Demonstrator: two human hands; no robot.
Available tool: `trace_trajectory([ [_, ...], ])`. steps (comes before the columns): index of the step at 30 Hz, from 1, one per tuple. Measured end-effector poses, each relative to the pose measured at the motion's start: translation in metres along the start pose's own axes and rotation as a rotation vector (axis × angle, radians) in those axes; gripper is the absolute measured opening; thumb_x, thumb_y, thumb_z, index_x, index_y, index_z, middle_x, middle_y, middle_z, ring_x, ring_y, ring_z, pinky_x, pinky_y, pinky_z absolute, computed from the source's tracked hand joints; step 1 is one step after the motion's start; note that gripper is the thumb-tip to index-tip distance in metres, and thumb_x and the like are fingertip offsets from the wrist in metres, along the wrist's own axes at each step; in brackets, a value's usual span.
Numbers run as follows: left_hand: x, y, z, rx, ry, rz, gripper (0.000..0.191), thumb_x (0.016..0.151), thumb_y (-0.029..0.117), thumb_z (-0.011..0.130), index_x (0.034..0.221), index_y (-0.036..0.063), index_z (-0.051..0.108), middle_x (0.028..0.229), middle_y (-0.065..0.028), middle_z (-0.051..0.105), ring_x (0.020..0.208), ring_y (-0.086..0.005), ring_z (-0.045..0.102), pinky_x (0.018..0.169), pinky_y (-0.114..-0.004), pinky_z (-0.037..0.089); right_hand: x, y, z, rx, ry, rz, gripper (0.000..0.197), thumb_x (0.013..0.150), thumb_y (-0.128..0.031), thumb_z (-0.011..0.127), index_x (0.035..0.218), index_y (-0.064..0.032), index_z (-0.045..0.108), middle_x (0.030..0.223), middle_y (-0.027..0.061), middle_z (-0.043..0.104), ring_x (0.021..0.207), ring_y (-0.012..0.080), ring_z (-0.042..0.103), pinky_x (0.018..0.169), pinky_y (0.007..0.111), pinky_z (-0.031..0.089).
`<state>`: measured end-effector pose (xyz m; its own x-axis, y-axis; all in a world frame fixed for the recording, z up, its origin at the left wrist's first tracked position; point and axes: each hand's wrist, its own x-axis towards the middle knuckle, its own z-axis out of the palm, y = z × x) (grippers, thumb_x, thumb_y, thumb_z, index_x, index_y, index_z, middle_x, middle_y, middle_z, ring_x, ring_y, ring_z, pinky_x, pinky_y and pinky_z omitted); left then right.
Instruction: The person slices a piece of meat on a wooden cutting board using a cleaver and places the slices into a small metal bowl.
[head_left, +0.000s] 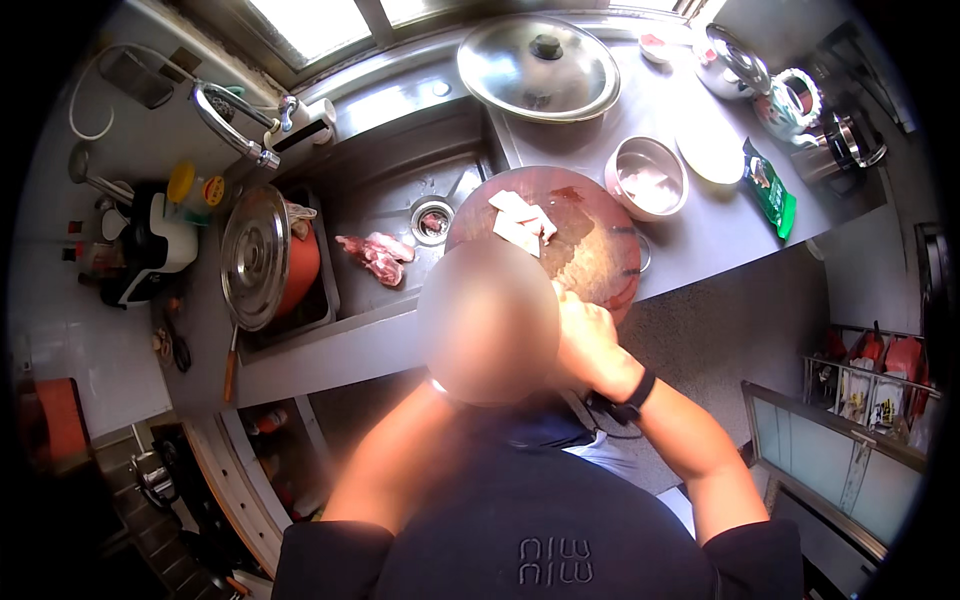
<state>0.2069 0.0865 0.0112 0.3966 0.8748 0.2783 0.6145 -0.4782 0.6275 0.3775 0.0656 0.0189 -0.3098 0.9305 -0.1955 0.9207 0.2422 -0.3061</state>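
My right hand (592, 341), with a dark band at its wrist, is at the near edge of a round wooden chopping board (592, 214). Its fingers look curled, but a blurred patch hides their tips and anything in them. My left forearm (397, 450) runs up into the same blur, which covers the left hand. Pale slices of meat or fat (517, 223) lie on the board beyond the blur. Wet and reddish stains mark the wood. Just right of the board stands a metal bowl (611, 169) holding pale pieces.
Left of the board, raw meat (379, 256) lies in the steel sink (360, 180) near its drain. A red pot (300, 266) with a tilted lid stands farther left. Behind are a large lid (517, 67) and a faucet (225, 124); a green packet (769, 191) lies right.
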Motion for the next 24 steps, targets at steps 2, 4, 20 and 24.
trace_trajectory([
  [2, -0.008, -0.025, 0.020, 0.105, 0.010, -0.076, 0.014, 0.077, 0.010, 0.072, 0.091, 0.0066, 0.072, 0.105, -0.0112, 0.064, 0.102, -0.0350, 0.059, 0.086, -0.042, 0.052, 0.007, -0.004, 0.006, -0.004, 0.041, -0.022, 0.020, 0.088, -0.006, 0.058, 0.106, -0.0004, 0.050, 0.086, 0.0212, 0.069, 0.074, 0.0372, 0.073, 0.064, 0.045, 0.059],
  [4, -0.009, -0.025, 0.017, 0.081, 0.007, -0.074, 0.013, 0.077, 0.010, 0.072, 0.090, 0.0074, 0.072, 0.103, -0.0102, 0.065, 0.101, -0.0346, 0.060, 0.086, -0.042, 0.052, 0.007, -0.004, 0.000, 0.016, 0.036, 0.033, 0.021, 0.091, -0.011, 0.059, 0.107, -0.0006, 0.050, 0.086, 0.0202, 0.069, 0.075, 0.0372, 0.073, 0.066, 0.045, 0.059],
  [20, -0.024, 0.004, -0.025, 0.088, -0.134, -0.200, 0.014, 0.079, 0.007, 0.076, 0.092, 0.0033, 0.073, 0.106, -0.0119, 0.067, 0.100, -0.0340, 0.063, 0.086, -0.042, 0.053, -0.027, 0.011, -0.030, -0.075, 0.065, -0.108, 0.016, 0.093, -0.017, 0.060, 0.100, -0.0057, 0.052, 0.082, 0.0149, 0.065, 0.068, 0.0340, 0.070, 0.060, 0.044, 0.057],
  [24, -0.032, 0.012, -0.008, 0.085, -0.102, -0.211, 0.017, 0.086, 0.010, 0.072, 0.102, 0.0053, 0.075, 0.105, -0.0130, 0.067, 0.099, -0.0345, 0.063, 0.084, -0.042, 0.054, -0.022, 0.018, -0.034, -0.177, 0.010, -0.223, 0.013, 0.089, -0.012, 0.060, 0.097, -0.0073, 0.052, 0.080, 0.0129, 0.063, 0.067, 0.0309, 0.070, 0.058, 0.040, 0.057],
])
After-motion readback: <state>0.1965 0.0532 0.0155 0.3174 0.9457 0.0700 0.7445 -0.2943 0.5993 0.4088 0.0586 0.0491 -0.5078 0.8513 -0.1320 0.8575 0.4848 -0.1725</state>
